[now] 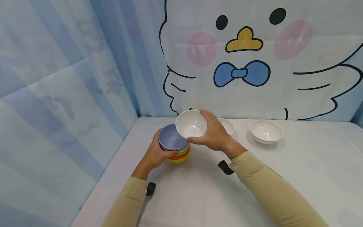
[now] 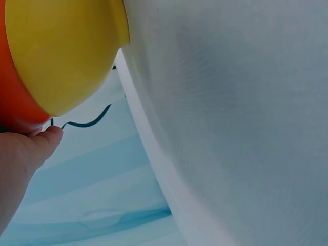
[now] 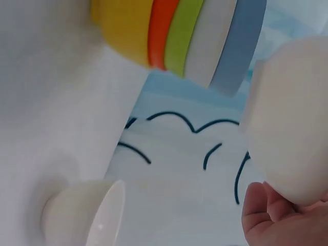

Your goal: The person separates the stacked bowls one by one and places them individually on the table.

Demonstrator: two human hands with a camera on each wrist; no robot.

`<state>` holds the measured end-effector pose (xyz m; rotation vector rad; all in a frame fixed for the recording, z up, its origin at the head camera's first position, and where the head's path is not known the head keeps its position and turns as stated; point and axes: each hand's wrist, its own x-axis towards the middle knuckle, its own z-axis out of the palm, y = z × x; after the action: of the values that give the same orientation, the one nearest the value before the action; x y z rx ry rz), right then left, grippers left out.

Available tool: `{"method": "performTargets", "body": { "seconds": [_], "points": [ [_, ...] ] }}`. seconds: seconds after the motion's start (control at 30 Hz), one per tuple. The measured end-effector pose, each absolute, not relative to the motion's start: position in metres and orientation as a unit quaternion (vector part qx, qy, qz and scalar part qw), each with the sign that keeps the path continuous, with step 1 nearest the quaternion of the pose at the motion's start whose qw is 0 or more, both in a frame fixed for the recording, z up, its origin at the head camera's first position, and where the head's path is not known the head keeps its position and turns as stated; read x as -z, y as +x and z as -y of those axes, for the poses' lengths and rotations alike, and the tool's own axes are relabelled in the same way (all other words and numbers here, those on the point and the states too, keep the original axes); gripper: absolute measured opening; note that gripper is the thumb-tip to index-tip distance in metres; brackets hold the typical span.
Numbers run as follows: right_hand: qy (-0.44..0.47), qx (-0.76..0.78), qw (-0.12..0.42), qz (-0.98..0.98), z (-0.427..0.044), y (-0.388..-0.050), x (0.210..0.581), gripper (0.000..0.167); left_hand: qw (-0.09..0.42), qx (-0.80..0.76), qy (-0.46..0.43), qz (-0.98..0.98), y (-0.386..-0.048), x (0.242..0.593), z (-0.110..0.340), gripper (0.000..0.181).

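We see a white bowl (image 1: pixel 191 124) held in the air just above the right side of a bowl stack (image 1: pixel 172 138), its mouth tilted toward us. The right hand (image 1: pixel 214 134) grips its side, thumb and fingers bent round the wall. The left hand (image 1: pixel 156 154) clasps the stack, which runs from yellow at the bottom through orange, green and white to blue on top. Beyond the right hand we find a partly hidden white bowl (image 1: pixel 227 126) and, farther right, another white bowl (image 1: pixel 266 132), both on the white-covered table (image 1: pixel 198 195).
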<state>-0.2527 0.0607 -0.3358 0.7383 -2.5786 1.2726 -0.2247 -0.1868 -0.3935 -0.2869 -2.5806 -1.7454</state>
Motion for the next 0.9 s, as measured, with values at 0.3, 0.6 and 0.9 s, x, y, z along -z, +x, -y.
{"method": "performTargets", "body": {
  "seconds": [0.3, 0.6, 0.9],
  "points": [
    [0.199, -0.401, 0.047, 0.893, -0.102, -0.248, 0.349, 0.107, 0.007, 0.552, -0.077, 0.831, -0.223, 0.394, 0.186, 0.111],
    [0.186, -0.388, 0.017, 0.903, -0.130, -0.243, 0.371, 0.110, 0.011, 0.545, -0.070, 0.836, -0.223, 0.393, 0.189, 0.113],
    [0.189, -0.369, 0.012, 0.910, -0.147, -0.237, 0.391, 0.110, 0.005, 0.554, -0.080, 0.828, -0.226, 0.395, 0.189, 0.112]
  ]
}}
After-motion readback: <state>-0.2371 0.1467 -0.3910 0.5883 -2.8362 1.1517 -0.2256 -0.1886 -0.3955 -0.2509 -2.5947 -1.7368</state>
